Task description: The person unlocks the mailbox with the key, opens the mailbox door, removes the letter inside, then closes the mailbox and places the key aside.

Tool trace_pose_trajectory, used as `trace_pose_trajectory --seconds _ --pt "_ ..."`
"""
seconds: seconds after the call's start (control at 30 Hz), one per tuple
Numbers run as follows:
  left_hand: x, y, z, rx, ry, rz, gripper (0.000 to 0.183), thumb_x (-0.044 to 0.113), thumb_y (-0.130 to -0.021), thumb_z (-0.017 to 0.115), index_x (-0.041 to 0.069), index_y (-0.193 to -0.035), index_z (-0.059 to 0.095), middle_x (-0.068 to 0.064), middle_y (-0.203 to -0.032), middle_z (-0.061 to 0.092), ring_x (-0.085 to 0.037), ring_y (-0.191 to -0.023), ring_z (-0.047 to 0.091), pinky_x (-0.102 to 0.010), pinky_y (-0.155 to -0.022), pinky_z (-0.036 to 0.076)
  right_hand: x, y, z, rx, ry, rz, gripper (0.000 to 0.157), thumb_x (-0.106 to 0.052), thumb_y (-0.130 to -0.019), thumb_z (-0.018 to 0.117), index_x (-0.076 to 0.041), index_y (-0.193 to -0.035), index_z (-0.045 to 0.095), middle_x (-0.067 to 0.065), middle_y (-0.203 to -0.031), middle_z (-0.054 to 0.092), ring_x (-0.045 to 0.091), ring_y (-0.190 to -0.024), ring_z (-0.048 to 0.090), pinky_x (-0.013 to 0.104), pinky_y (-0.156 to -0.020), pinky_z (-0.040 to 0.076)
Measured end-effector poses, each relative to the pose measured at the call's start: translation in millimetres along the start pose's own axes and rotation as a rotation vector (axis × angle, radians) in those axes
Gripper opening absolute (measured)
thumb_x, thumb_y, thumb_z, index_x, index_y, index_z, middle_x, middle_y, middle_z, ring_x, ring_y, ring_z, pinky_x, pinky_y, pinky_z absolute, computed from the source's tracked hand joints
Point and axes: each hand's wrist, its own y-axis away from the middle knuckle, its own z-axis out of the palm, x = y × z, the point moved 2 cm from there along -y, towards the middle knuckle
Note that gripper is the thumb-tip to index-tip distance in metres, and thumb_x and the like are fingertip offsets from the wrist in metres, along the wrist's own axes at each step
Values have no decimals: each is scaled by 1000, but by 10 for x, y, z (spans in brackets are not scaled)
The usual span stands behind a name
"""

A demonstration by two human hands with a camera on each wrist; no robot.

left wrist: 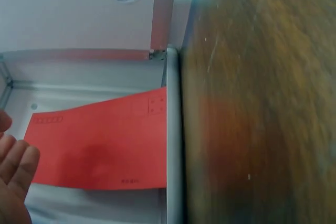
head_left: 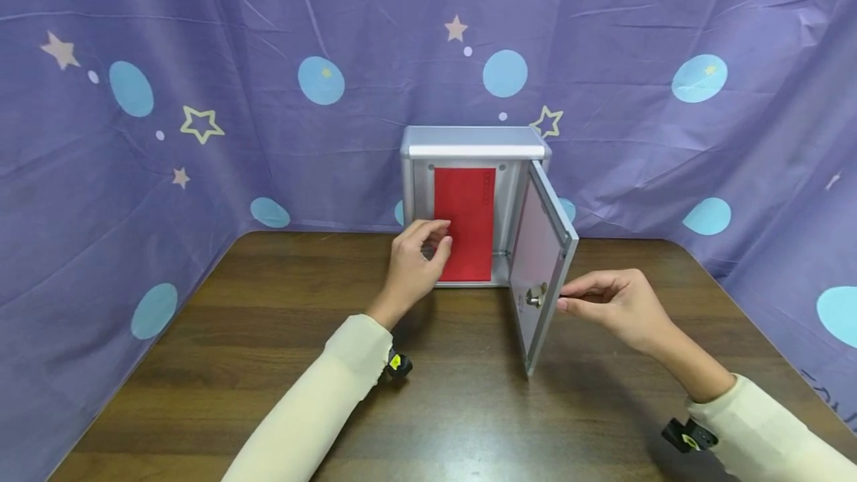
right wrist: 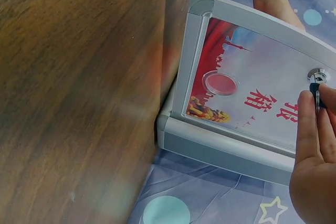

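A silver-grey metal mailbox (head_left: pixel 477 141) stands upright at the back of the table, its door (head_left: pixel 545 244) swung out to the right. Inside, a red envelope (head_left: pixel 469 229) leans upright against the back wall. My left hand (head_left: pixel 418 259) is at the box opening, overlapping the envelope's left edge in the head view; its fingers are loosely bent with nothing between them. In the left wrist view the fingers (left wrist: pixel 21 163) are by the envelope's upper end. My right hand (head_left: pixel 619 307) pinches a dark-headed key (right wrist: pixel 315 90) in the lock (right wrist: pixel 317 74) on the door's outer face.
The brown wooden table (head_left: pixel 281 318) bears the mailbox. Behind and around it hangs a purple curtain (head_left: pixel 375 13) with stars and blue dots. The open door juts toward me between the two hands. A round window (right wrist: pixel 220 83) is set in the door.
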Motion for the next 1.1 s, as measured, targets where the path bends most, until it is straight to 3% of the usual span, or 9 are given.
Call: trace_pose_trajectory --seconds 0.23,0.43,0.63,0.87,1.1 --pt "-11 0 167 -86 -51 -124 31 2 -93 69 -7 -123 67 -22 -109 68 -28 -95 68 -37 -84 59 -8 -9 -23 -10 14 11 15 12 -81 78 3 -93 78 8 -85 78 15 -73 75 27 -62 61" --pt "-81 -7 307 -166 -107 -322 45 7 -93 68 -7 -135 58 -23 -122 62 -34 -107 63 -41 -93 56 -11 -12 -24 -12 21 25 15 11 -81 79 3 -93 78 6 -85 78 17 -73 75 28 -63 61" --pt "-126 28 433 -242 -269 -463 60 15 -95 68 -2 -148 45 -22 -141 50 -39 -130 51 -48 -109 45 -16 -17 -15 -16 20 42 14 11 -82 78 4 -94 77 6 -85 78 15 -74 75 28 -64 61" --pt "-157 35 531 -173 -408 -516 76 21 -95 68 -1 -157 30 -26 -151 38 -42 -140 37 -50 -116 37 -26 -22 0 -14 25 43 16 13 -81 77 4 -93 77 4 -85 78 15 -73 75 28 -63 61" --pt "-232 14 587 -42 -388 -541 81 16 -95 65 4 -161 20 -25 -156 32 -43 -141 36 -52 -115 37 -20 -26 17 -19 21 41 16 13 -82 77 2 -94 78 3 -85 78 17 -73 75 28 -62 61"
